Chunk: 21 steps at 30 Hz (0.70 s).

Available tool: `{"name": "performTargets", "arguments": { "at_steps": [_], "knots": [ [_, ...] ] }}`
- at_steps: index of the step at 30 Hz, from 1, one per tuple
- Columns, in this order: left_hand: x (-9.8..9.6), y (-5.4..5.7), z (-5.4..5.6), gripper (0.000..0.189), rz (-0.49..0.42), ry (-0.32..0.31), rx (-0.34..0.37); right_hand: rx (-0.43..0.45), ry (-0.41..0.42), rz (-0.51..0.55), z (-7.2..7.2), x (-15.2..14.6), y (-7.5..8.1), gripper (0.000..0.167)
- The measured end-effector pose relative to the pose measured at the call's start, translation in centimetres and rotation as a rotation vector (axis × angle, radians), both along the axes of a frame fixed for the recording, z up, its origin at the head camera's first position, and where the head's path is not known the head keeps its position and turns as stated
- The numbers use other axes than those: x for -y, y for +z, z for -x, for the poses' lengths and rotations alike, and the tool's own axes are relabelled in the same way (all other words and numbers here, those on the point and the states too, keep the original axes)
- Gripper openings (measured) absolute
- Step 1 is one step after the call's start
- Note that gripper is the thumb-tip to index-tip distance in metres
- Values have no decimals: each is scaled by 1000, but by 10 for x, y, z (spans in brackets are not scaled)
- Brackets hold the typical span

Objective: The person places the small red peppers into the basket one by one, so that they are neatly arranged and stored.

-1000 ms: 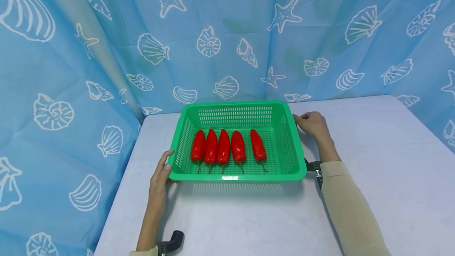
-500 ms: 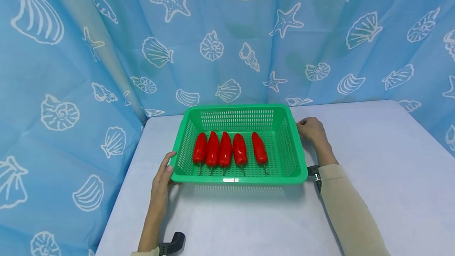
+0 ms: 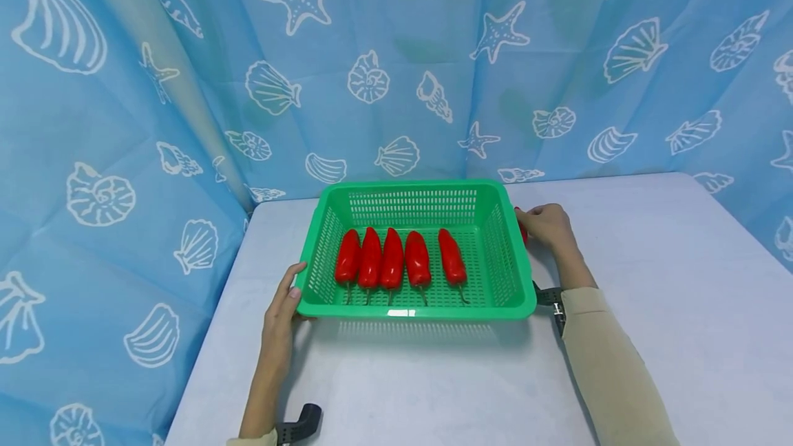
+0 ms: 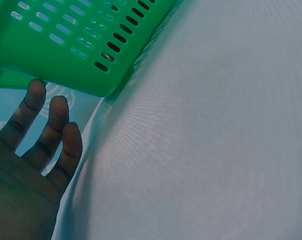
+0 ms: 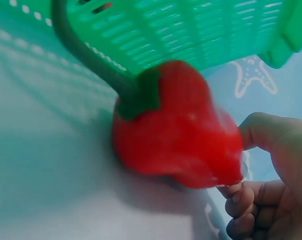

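A green plastic basket (image 3: 522, 263) sits on the white table with several red peppers (image 3: 392, 260) lying side by side in it, stems toward the person. Outside its right wall, my right hand (image 3: 550, 224) pinches another red pepper (image 3: 523, 227) by its tip, between thumb and fingers. The right wrist view shows this red pepper (image 5: 178, 132) close up, its green stem end facing the camera, low beside the basket wall. My left hand (image 3: 279, 319) rests against the basket's left rim near the front corner. Its fingers (image 4: 57, 112) look fairly straight in the left wrist view.
A blue curtain (image 3: 396, 40) with white shells and starfish hangs behind and to the left of the table. White cloth (image 3: 669, 281) covers the tabletop to the right of the basket and in front of it. Each wrist wears a black strap (image 3: 548, 296).
A bit of the red pepper has come into sight beside the basket's right wall, as my right hand has shifted slightly right. The left hand and basket stay put; the head view shifted slightly.
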<state>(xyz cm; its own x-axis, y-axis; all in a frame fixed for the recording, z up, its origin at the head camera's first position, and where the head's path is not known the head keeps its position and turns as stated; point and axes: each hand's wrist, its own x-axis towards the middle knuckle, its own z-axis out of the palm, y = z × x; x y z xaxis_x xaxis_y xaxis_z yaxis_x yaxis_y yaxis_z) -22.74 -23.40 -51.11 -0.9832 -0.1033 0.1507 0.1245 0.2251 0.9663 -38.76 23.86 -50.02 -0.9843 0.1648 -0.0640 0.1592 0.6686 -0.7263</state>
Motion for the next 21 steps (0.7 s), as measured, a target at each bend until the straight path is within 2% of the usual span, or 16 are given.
{"name": "performTargets", "arguments": {
  "at_steps": [8, 21],
  "knots": [
    [0, 0, -1, 46, -1, -1, 0, 48, -24, 77, -4, -3, 4, 66],
    [1, -1, -1, 44, -5, 5, -8, 61, -20, 101, -12, -10, 21, 76]
  ]
}}
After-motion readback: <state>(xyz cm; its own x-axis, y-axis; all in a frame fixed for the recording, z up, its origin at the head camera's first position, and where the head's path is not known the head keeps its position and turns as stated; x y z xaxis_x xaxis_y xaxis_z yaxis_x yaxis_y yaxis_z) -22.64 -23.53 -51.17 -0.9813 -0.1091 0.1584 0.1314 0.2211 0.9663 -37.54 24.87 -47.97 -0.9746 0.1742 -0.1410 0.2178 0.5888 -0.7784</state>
